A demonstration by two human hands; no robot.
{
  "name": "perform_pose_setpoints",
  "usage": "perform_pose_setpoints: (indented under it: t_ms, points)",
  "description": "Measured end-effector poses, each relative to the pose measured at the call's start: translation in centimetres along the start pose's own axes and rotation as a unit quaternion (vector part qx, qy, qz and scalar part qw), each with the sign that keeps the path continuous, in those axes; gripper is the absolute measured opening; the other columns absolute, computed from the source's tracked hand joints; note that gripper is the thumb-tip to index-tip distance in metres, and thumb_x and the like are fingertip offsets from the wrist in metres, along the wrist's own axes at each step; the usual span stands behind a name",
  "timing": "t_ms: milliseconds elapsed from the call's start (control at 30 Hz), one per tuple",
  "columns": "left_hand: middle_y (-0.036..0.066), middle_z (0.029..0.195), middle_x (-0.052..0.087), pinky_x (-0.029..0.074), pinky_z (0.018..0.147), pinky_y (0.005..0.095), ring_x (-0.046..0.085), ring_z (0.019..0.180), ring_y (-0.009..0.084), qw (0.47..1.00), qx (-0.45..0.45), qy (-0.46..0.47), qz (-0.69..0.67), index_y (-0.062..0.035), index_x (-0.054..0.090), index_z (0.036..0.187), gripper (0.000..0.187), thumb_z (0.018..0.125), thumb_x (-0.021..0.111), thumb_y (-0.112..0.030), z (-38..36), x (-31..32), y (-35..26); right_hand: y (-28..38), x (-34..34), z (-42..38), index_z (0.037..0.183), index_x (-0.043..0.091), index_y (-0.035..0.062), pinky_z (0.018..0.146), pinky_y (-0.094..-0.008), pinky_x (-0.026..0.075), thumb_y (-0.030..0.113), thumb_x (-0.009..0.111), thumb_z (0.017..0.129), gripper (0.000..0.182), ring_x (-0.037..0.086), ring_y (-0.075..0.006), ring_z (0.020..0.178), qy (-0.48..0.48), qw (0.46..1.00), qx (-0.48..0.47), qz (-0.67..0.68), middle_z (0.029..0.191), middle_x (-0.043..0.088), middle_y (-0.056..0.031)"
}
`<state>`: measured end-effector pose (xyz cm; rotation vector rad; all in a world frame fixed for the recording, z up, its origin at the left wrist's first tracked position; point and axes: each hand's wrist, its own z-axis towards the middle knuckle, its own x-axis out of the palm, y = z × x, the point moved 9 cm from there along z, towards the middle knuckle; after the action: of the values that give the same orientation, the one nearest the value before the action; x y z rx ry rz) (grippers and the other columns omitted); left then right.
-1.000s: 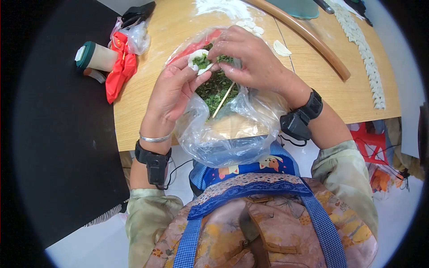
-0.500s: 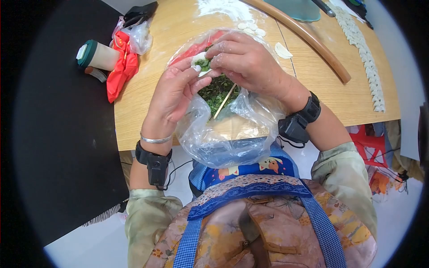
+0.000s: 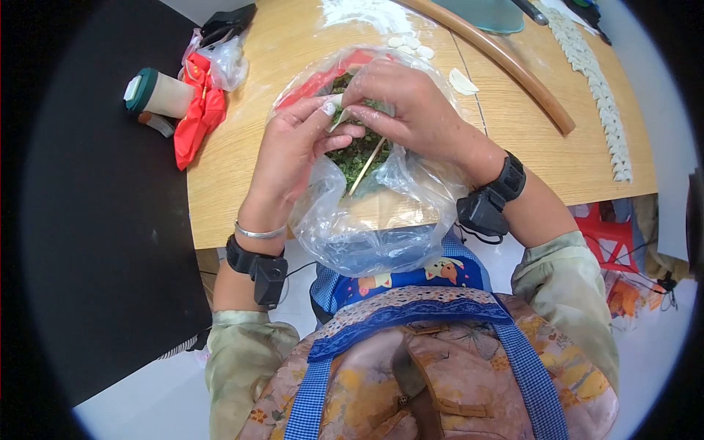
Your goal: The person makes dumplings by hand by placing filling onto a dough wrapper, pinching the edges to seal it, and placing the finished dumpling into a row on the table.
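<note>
Between my two hands is a dumpling (image 3: 336, 116), its pale wrapper folded over so that its green filling no longer shows. My left hand (image 3: 297, 136) pinches it from the left with thumb and fingers. From the right, my right hand (image 3: 403, 103) grips the wrapper's edge. Below both hands lies chopped green filling (image 3: 356, 158) in a clear plastic bag (image 3: 330, 220). A thin wooden stick (image 3: 368, 167) leans in the filling. Fingers cover much of the dumpling.
Several small dough pieces (image 3: 411, 47) and a flat wrapper (image 3: 462, 82) lie beyond my hands. A row of dumplings (image 3: 598, 95) lines the right side, near a long curved wooden piece (image 3: 499, 66). A green-lidded cup (image 3: 158, 92) lies beside a red bag (image 3: 196, 125) on the left.
The wrapper, open with green filling showing before, is now folded over. My right hand has shifted slightly, and my left hand has turned a little.
</note>
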<state>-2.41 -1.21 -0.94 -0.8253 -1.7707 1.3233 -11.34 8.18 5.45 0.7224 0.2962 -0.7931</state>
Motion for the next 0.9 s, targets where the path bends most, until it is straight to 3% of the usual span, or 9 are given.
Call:
perform_pose_setpoints:
  t_ms: [133,200,267,300,333,433,633,900]
  points:
    - [0.012,0.102,0.066,0.056,0.073,0.0239,0.069,0.086,0.0187,1.0,0.022,0.009,-0.001,0.005,0.058,0.116,0.03,0.098,0.049,-0.016,-0.1,0.6,-0.3,-0.8,0.1,-0.2,0.09,0.062,0.0017,0.073,-0.0329,0.047,0.006,0.062,0.082,0.009,0.06,-0.0258,0.078,-0.003,0.999,0.042,0.022,0.083,0.062,-0.0099]
    - [0.012,0.101,0.066,0.055,0.072,0.0243,0.069,0.085,0.018,1.0,0.023,0.007,0.003,0.0054,0.057,0.117,0.029,0.096,0.051,-0.015,-0.2,0.9,-0.7,-2.2,0.4,-0.5,0.091,0.063,0.0013,0.069,-0.0298,0.048,0.007,0.063,0.083,0.01,0.061,-0.019,0.073,0.0,0.989,0.123,0.083,0.08,0.063,-0.008]
    - [0.011,0.101,0.066,0.055,0.072,0.0247,0.068,0.083,0.0172,1.0,0.025,0.006,0.007,0.0058,0.057,0.117,0.029,0.095,0.054,-0.013,-0.3,1.3,-0.7,-2.3,0.3,-0.6,0.091,0.063,0.0012,0.068,-0.0286,0.049,0.008,0.063,0.083,0.01,0.061,-0.0166,0.072,-0.009,0.986,0.134,0.095,0.079,0.063,-0.0071]
    - [0.011,0.1,0.066,0.055,0.071,0.0242,0.068,0.083,0.0166,0.996,0.056,0.0,0.065,0.0064,0.056,0.118,0.03,0.094,0.056,-0.011,-0.4,1.4,-1.0,-2.5,0.2,-0.6,0.091,0.063,0.0011,0.067,-0.0274,0.049,0.008,0.064,0.083,0.011,0.06,-0.0143,0.07,-0.015,0.983,0.145,0.107,0.077,0.063,-0.0063]
    - [0.011,0.1,0.066,0.054,0.071,0.0237,0.068,0.082,0.0159,0.989,0.088,-0.005,0.123,0.0069,0.056,0.118,0.031,0.092,0.059,-0.009,-0.5,1.5,-1.3,-2.4,0.1,-0.6,0.091,0.063,0.0011,0.067,-0.0274,0.049,0.008,0.064,0.083,0.011,0.06,-0.0143,0.07,-0.018,0.983,0.146,0.106,0.077,0.063,-0.0063]
    - [0.011,0.101,0.066,0.054,0.071,0.0224,0.068,0.082,0.0151,0.99,0.089,-0.003,0.112,0.0075,0.055,0.119,0.032,0.09,0.06,-0.004,-0.2,1.4,-1.2,-2.5,0.2,-0.6,0.091,0.063,0.0013,0.068,-0.0277,0.049,0.008,0.064,0.083,0.01,0.061,-0.0146,0.07,-0.006,0.978,0.169,0.123,0.076,0.063,-0.0057]
    - [0.011,0.102,0.066,0.055,0.071,0.0222,0.067,0.082,0.0149,0.991,0.082,-0.006,0.105,0.0074,0.055,0.12,0.03,0.092,0.057,-0.004,-0.2,1.4,-1.3,-2.0,0.1,-0.3,0.093,0.062,0.0016,0.069,-0.0286,0.049,0.006,0.064,0.081,0.013,0.061,-0.0151,0.074,-0.009,0.985,0.128,0.113,0.082,0.063,-0.0065]
    - [0.011,0.101,0.067,0.055,0.073,0.0226,0.067,0.083,0.0156,0.993,0.084,-0.016,0.078,0.0068,0.056,0.12,0.03,0.094,0.055,-0.008,-0.3,0.9,-1.1,-1.0,0.1,-0.1,0.095,0.062,0.0003,0.075,-0.0332,0.048,0.004,0.063,0.077,0.018,0.061,-0.0231,0.081,0.006,0.995,0.072,0.07,0.087,0.062,-0.0106]
